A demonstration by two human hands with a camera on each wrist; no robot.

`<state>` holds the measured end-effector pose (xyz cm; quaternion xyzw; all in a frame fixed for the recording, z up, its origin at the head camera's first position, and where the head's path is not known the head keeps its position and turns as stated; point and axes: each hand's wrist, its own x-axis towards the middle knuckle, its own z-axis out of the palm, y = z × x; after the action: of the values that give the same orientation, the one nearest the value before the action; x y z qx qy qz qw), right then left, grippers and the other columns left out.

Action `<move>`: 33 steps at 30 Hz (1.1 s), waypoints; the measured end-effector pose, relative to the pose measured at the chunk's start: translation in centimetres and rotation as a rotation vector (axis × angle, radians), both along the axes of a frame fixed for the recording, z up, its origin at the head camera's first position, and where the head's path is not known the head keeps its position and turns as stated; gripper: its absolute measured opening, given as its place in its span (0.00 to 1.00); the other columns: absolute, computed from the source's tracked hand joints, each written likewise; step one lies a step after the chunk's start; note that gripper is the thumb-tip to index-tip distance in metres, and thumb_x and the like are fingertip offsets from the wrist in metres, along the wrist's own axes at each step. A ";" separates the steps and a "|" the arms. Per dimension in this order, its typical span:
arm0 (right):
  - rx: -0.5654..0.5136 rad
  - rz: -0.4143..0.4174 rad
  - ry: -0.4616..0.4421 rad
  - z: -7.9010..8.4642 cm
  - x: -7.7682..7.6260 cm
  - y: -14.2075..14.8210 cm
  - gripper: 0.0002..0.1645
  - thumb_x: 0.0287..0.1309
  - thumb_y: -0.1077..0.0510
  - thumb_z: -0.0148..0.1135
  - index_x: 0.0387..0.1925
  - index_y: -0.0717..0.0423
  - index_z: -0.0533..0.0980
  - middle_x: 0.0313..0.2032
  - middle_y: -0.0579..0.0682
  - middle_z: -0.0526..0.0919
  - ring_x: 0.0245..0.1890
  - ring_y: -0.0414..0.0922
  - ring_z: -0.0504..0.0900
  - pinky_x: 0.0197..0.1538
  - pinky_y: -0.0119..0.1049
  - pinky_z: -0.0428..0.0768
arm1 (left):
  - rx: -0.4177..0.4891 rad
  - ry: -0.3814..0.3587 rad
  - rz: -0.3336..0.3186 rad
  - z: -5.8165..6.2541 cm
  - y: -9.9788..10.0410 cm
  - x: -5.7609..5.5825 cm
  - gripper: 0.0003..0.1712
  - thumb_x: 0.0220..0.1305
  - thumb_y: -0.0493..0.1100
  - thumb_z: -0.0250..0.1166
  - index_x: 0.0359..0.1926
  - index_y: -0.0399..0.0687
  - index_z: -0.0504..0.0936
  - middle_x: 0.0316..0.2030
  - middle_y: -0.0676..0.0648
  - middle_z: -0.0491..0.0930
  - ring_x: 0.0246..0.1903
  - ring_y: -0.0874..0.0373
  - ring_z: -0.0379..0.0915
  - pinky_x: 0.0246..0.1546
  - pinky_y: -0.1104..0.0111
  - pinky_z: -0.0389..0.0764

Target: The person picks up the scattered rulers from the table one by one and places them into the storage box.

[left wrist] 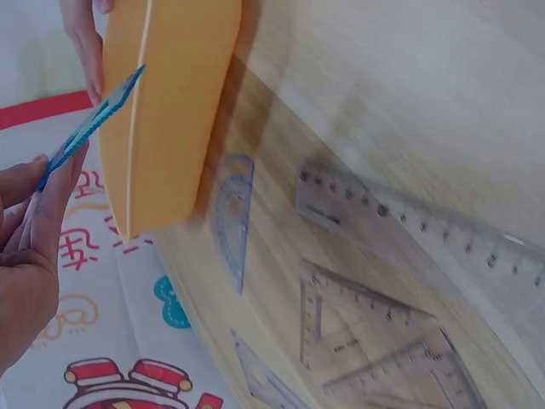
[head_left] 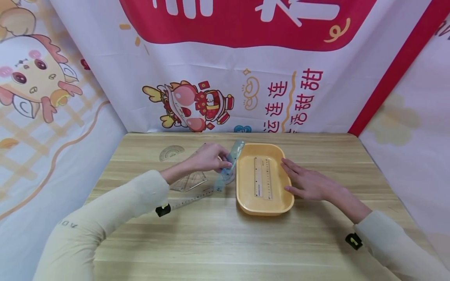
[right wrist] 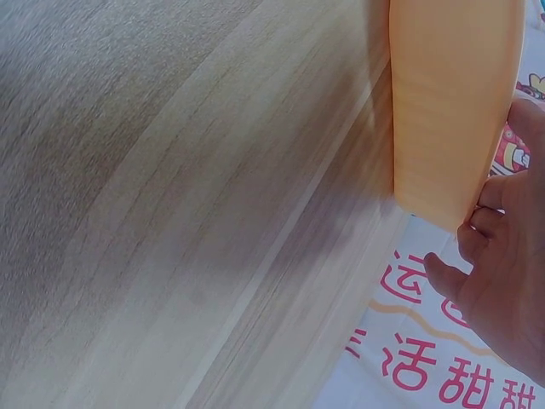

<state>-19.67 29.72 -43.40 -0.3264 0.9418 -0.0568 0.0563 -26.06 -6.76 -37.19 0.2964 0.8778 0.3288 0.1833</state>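
Observation:
My left hand [head_left: 212, 157] pinches a translucent blue ruler [head_left: 234, 151] with a wavy edge, tilted beside the left rim of a yellow-orange tray [head_left: 265, 210]. In the left wrist view the same ruler [left wrist: 94, 123] appears nearly edge-on between thumb and fingers. My right hand [head_left: 311, 183] rests its fingers and thumb on the tray's right rim. Two straight rulers, one pale [head_left: 258, 177] and one clear [head_left: 267, 179], lie side by side in the tray. Under and behind the left hand, a small bluish protractor [left wrist: 232, 217] lies on the table, partly hidden in the head view.
Left of the tray lie a clear protractor [head_left: 171, 152], clear set squares [head_left: 191, 181] and a clear straight ruler [head_left: 190, 200]. The wooden table [head_left: 225, 242] ends at a printed cloth backdrop [head_left: 218, 62], with more printed cloth on both sides.

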 end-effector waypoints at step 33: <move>0.021 0.023 0.010 -0.4 -0.3 0.4 0.48 0.70 0.38 0.52 0.77 0.61 0.49 0.79 0.58 0.46 0.77 0.56 0.54 0.76 0.55 0.61 | 0.117 -0.453 0.264 -1.1 6.7 1.0 0.07 0.70 0.34 0.60 0.41 0.35 0.83 0.36 0.41 0.85 0.28 0.58 0.82 0.29 0.73 0.86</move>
<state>-19.99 30.14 -43.79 -0.3368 0.9389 -0.0445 0.0558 -25.01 -0.10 -38.30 0.1084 0.8249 0.4581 0.3130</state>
